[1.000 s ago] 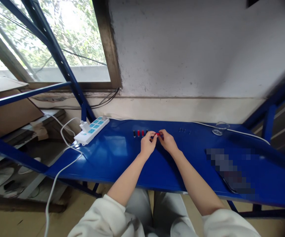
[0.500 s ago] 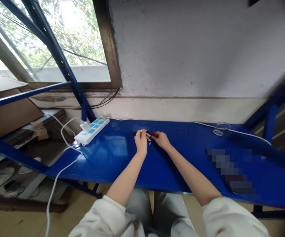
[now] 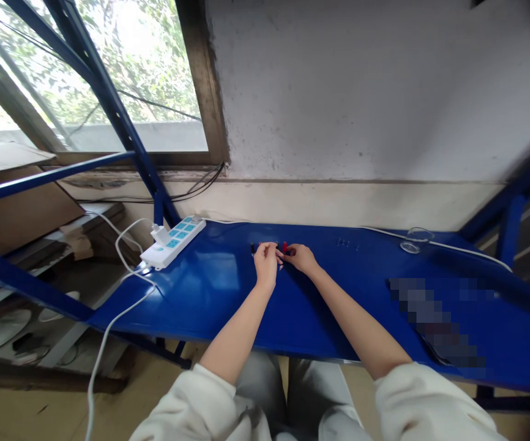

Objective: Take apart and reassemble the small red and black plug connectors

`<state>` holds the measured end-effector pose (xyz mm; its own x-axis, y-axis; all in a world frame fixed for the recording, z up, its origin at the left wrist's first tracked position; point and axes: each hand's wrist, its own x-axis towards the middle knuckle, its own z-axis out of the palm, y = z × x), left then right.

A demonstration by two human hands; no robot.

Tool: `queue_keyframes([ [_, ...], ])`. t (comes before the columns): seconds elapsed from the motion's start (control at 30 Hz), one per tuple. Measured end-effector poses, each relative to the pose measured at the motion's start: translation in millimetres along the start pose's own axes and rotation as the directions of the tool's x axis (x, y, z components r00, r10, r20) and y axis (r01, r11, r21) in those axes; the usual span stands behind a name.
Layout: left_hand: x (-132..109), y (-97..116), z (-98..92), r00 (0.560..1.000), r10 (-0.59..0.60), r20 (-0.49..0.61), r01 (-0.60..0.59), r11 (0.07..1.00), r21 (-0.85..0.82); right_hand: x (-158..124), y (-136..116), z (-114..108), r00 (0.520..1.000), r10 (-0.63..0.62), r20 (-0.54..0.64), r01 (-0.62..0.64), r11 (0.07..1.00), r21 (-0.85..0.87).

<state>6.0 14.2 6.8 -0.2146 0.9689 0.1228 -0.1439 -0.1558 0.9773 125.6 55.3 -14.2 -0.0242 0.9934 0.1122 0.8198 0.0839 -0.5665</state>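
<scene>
Both my hands are close together over the blue table (image 3: 228,306), near its back edge. My left hand (image 3: 266,264) has its fingers curled and pressed together. Whatever they hold is too small to make out. My right hand (image 3: 304,260) faces it, fingertips pinched at a short red piece (image 3: 284,247) that points upward. Just left of my left hand is a short black piece (image 3: 253,248). More small dark and red bits show behind my left fingers, partly hidden by them.
A white power strip (image 3: 175,242) with a plug and white cable lies at the left. Several tiny screw-like parts (image 3: 343,243) lie right of my hands. Farther right are clear round items (image 3: 410,247) and a blurred dark flat object (image 3: 430,318). Blue frame posts flank the table.
The view has shifted slightly. My left fingers have drawn closer together into a pinch. The red piece at my right fingertips now stands more upright and a little farther left.
</scene>
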Motion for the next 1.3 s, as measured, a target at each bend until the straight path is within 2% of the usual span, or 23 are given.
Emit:
queue_keyframes([
  [0.07, -1, -3, -0.3, 0.994, 0.034, 0.102, -0.052, 0.982, 0.183, -6, 2, -8, 0.999, 0.028, 0.018, -0.028, 1.000, -0.006],
  [0.1, -2, -4, -0.4, 0.984, 0.078, 0.157, -0.122, 0.947, 0.296, -9, 4, -12, 0.999, 0.037, 0.016, -0.037, 0.999, -0.001],
  [0.13, -4, -6, -0.4, 0.968, 0.136, 0.212, -0.214, 0.888, 0.407, -14, 6, -17, 0.999, 0.037, 0.003, -0.037, 0.999, 0.014],
  [0.2, -10, -7, -0.1, 0.914, 0.249, 0.321, -0.398, 0.709, 0.582, -24, 10, -25, 0.998, 0.011, -0.058, -0.007, 0.997, 0.080],
  [0.3, -17, -6, 0.5, 0.842, 0.299, 0.450, -0.540, 0.481, 0.690, -38, 14, -32, 0.980, -0.043, -0.196, 0.083, 0.976, 0.200],
  [0.43, -18, -5, -0.4, 0.828, 0.284, 0.483, -0.560, 0.383, 0.735, -46, 20, -30, 0.950, -0.101, -0.296, 0.166, 0.965, 0.204],
  [0.6, -15, -8, -1.2, 0.835, 0.279, 0.474, -0.549, 0.374, 0.747, -44, 24, -23, 0.929, -0.163, -0.331, 0.218, 0.967, 0.134],
  [0.8, -16, -10, -1.3, 0.834, 0.285, 0.473, -0.550, 0.368, 0.750, -46, 25, -23, 0.929, -0.190, -0.317, 0.237, 0.964, 0.118],
  [1.07, -15, -10, -1.1, 0.853, 0.278, 0.441, -0.520, 0.387, 0.761, -43, 27, -21, 0.929, -0.213, -0.304, 0.254, 0.962, 0.102],
  [1.2, -13, -11, -1.4, 0.871, 0.321, 0.372, -0.486, 0.457, 0.745, -43, 27, -20, 0.930, -0.213, -0.300, 0.255, 0.961, 0.108],
  [1.3, -9, -10, -3.4, 0.904, 0.351, 0.245, -0.414, 0.572, 0.708, -44, 26, -21, 0.931, -0.209, -0.300, 0.252, 0.961, 0.110],
])
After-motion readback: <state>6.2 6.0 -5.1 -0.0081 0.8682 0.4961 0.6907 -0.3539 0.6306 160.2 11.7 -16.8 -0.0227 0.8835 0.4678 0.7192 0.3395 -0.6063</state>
